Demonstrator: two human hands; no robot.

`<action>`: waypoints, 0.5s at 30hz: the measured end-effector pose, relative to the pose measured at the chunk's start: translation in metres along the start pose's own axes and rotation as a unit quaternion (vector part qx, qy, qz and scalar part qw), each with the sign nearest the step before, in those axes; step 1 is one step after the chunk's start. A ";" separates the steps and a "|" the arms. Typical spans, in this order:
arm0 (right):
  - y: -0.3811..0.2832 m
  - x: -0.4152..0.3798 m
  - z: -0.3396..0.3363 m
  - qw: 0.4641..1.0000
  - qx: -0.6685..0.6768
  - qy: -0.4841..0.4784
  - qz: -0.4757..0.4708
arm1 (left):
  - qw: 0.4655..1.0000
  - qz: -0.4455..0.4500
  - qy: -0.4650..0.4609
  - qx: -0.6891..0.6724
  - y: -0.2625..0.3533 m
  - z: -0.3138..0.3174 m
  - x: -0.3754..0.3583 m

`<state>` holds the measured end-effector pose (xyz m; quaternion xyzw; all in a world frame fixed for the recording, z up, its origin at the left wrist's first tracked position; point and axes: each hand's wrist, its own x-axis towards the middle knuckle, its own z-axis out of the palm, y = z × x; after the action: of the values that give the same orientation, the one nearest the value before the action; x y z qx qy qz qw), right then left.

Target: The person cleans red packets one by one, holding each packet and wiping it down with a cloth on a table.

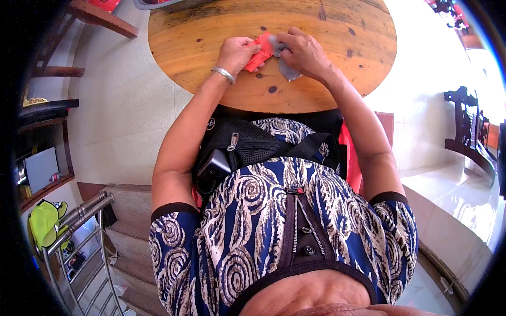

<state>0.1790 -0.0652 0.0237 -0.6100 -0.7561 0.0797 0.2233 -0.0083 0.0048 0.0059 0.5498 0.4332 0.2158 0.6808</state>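
Note:
My left hand, with a silver bracelet at its wrist, is closed on a red paper-like piece above the wooden table. Just to the right, my right hand has its fingers closed on a crumpled grey cloth-like piece that hangs below them. Between the hands the grey piece meets the red one. A blurred pale patch there hides whether the red piece is folded or opened.
A grey tray stands at the table's far edge. On my lap lies a black bag with a dark device. Stairs with a metal railing drop at lower left. A dark carved chair stands right.

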 end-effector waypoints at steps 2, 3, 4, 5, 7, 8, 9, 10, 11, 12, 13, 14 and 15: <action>0.001 -0.003 -0.003 1.000 -0.001 0.001 0.007 | 1.000 -0.001 0.001 0.000 -0.001 0.000 0.001; 0.000 -0.003 -0.006 1.000 -0.002 0.002 0.013 | 1.000 -0.002 0.004 0.000 0.000 0.001 0.000; 0.000 -0.002 -0.007 1.000 -0.001 0.002 0.013 | 1.000 -0.003 0.004 0.001 0.001 0.001 -0.001; 0.000 -0.001 -0.007 0.999 -0.010 0.026 0.040 | 1.000 0.000 0.015 -0.005 0.002 0.002 -0.002; 0.004 0.000 -0.007 0.996 -0.019 0.049 0.065 | 1.000 0.004 0.026 -0.011 0.003 0.004 -0.003; 0.008 0.001 -0.005 0.995 -0.006 0.081 0.062 | 1.000 0.004 0.026 -0.007 0.003 0.004 -0.003; 0.008 0.002 -0.005 0.992 0.006 0.112 0.058 | 1.000 0.004 0.027 -0.003 0.003 0.004 -0.003; 0.006 0.003 -0.005 0.992 0.006 0.111 0.057 | 1.000 0.003 0.027 -0.004 0.003 0.004 -0.002; 0.004 0.004 -0.003 0.993 0.034 0.112 0.022 | 1.000 0.005 0.022 0.001 0.002 0.003 -0.001; -0.001 0.005 -0.001 0.992 0.062 0.112 -0.013 | 1.000 0.007 0.017 0.006 0.001 0.003 0.000; -0.007 0.005 0.002 0.992 0.062 0.112 -0.012 | 1.000 0.006 0.017 0.007 0.000 0.003 0.000; -0.016 0.005 0.008 0.992 0.055 0.106 -0.035 | 1.000 0.012 0.013 0.014 -0.001 0.002 0.001; -0.021 0.005 0.011 0.992 0.048 0.100 -0.059 | 1.000 0.018 0.009 0.021 -0.002 0.002 0.002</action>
<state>0.1547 -0.0634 0.0236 -0.5580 -0.7599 0.0413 0.3309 -0.0060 0.0042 0.0035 0.5697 0.4340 0.2236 0.6612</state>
